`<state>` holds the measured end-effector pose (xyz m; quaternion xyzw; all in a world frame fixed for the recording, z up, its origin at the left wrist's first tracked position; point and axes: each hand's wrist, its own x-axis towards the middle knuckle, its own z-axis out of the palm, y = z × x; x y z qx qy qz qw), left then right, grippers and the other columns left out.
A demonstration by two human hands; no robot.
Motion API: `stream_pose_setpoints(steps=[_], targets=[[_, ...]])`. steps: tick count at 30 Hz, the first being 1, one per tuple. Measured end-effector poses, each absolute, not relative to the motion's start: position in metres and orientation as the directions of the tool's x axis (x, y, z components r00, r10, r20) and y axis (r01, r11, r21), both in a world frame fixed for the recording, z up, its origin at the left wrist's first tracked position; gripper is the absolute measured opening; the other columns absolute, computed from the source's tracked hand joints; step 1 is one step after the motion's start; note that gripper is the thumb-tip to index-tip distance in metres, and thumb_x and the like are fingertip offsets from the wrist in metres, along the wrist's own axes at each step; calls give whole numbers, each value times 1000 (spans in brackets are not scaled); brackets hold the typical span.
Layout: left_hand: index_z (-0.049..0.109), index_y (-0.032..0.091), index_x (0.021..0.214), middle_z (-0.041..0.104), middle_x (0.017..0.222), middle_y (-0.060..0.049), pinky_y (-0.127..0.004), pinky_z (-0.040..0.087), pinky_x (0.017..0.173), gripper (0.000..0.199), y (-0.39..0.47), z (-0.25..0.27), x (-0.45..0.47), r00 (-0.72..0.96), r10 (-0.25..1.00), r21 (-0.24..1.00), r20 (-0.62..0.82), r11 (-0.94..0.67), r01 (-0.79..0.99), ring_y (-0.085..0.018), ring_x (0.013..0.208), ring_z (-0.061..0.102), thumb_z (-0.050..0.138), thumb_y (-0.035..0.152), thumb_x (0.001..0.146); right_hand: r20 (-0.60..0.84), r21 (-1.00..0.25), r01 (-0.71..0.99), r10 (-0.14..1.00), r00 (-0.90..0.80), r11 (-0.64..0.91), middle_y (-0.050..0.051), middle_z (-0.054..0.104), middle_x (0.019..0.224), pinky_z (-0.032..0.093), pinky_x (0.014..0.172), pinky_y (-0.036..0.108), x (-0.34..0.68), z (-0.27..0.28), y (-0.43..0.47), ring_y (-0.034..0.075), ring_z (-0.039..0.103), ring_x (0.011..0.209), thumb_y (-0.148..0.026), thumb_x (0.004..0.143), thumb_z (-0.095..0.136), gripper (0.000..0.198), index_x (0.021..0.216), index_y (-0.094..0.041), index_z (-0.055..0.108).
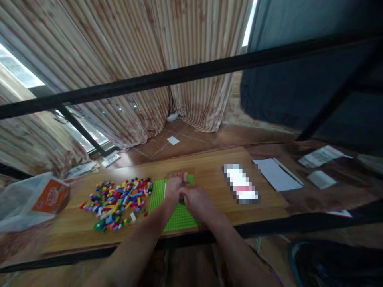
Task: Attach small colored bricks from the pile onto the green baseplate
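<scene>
A green studded baseplate (182, 218) lies on the wooden board, and both of my hands are together over its upper middle. My left hand (174, 186) bends over the plate with its fingers curled, their tips pointing to the far edge. Against it, from the right, my right hand (194, 197) is closed with the fingers tucked in. Whatever the fingers press or hold between them is hidden. A small white piece (165, 190) shows on the plate just left of my left hand. Left of the plate spreads a pile of many-coloured toy bricks (119, 201).
A phone (241, 184), blurred out, lies right of the plate. Farther right are white paper (277, 173) with a pen and a crumpled wrapper (323, 156). A clear plastic bag (26, 203) with an orange label sits at the left. A black bar (167, 77) crosses behind.
</scene>
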<state>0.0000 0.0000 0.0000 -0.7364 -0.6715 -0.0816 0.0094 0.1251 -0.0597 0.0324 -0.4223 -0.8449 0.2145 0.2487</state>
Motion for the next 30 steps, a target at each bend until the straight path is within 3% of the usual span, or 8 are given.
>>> stream_pose_setpoints(steps=[6, 16, 22, 26, 30], targets=[[64, 14, 94, 69, 94, -11, -33, 44, 87, 38, 0, -2, -2, 112, 984, 94, 139, -126, 988, -23, 94, 62, 31, 31, 102, 189, -598, 619, 841, -508, 508, 5, 68, 88, 39, 75, 26, 123, 34, -55, 15, 59, 82, -6, 84, 46, 23, 82, -19, 65], [63, 15, 97, 69, 96, -11, -30, 45, 80, 41, -5, 7, -1, 78, 992, 133, 100, -91, 987, -21, 94, 64, 27, 34, 103, 238, -629, 587, 846, -478, 509, 6, 72, 93, 42, 78, 25, 120, 29, -54, 16, 63, 86, -9, 89, 44, 27, 86, -19, 69], [63, 17, 104, 72, 94, -10, -29, 46, 74, 41, -3, 27, -2, 96, 995, 193, -23, -90, 977, -22, 90, 68, 30, 41, 101, 264, -706, 518, 858, -440, 483, 7, 72, 113, 44, 88, 26, 128, 31, -59, 16, 66, 100, -12, 92, 43, 36, 115, -22, 68], [63, 14, 108, 71, 98, -11, -30, 48, 83, 35, -9, 26, -12, 157, 987, 229, 18, -157, 961, -22, 95, 67, 37, 36, 100, 231, -699, 540, 863, -450, 469, 7, 72, 114, 45, 90, 27, 135, 33, -63, 17, 66, 103, -14, 92, 43, 38, 121, -23, 66], [60, 8, 118, 67, 114, -17, -38, 45, 100, 39, -24, 11, -19, 33, 985, 188, 170, -65, 980, -26, 111, 60, 37, 33, 99, 171, -605, 656, 879, -446, 451, 9, 73, 107, 44, 88, 29, 141, 29, -61, 19, 66, 99, -15, 93, 42, 33, 109, -20, 70]])
